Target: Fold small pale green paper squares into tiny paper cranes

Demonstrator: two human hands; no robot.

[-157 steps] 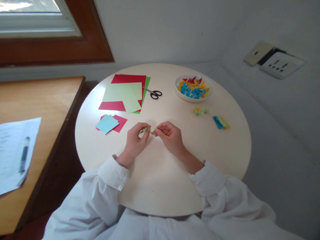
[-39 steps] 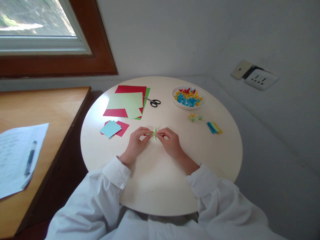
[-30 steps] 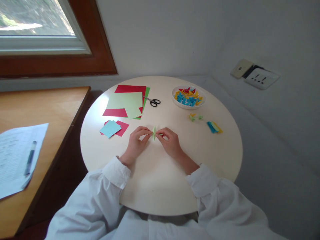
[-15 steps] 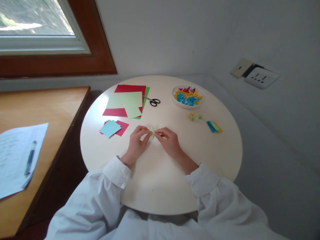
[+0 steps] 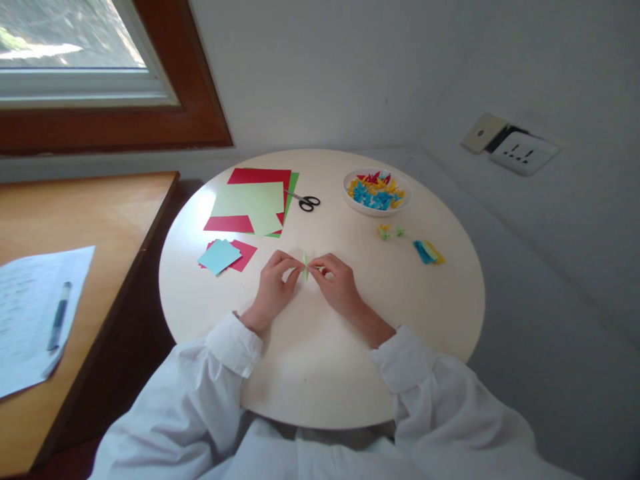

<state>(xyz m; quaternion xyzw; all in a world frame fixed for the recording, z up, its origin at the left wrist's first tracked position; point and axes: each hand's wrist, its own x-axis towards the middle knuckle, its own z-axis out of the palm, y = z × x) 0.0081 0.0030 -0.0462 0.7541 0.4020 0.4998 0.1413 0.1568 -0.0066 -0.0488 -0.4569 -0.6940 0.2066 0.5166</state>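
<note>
Over the middle of the round white table (image 5: 320, 373), my left hand (image 5: 274, 283) and my right hand (image 5: 336, 283) pinch a small light green origami crane (image 5: 305, 267) from opposite sides. Its two narrow wings stick out, one away from me and one toward me. The fingertips cover its ends. Left of my hands lies a stack of small paper squares (image 5: 220, 256), light blue over red. To the right are a few small yellow and green folded pieces (image 5: 391, 232) and some folded blue, green and yellow papers (image 5: 429, 253).
Large red and green paper sheets (image 5: 247, 198) lie at the back left, with black-handled scissors (image 5: 309, 203) touching their edge. A white bowl (image 5: 379, 212) holds many coloured paper cranes. On the wooden desk (image 5: 115, 213) at left are written sheets (image 5: 30, 307) and a pen (image 5: 59, 317).
Both hands keep their pinch on the green paper crane with hardly any movement. The view has shifted very slightly.
</note>
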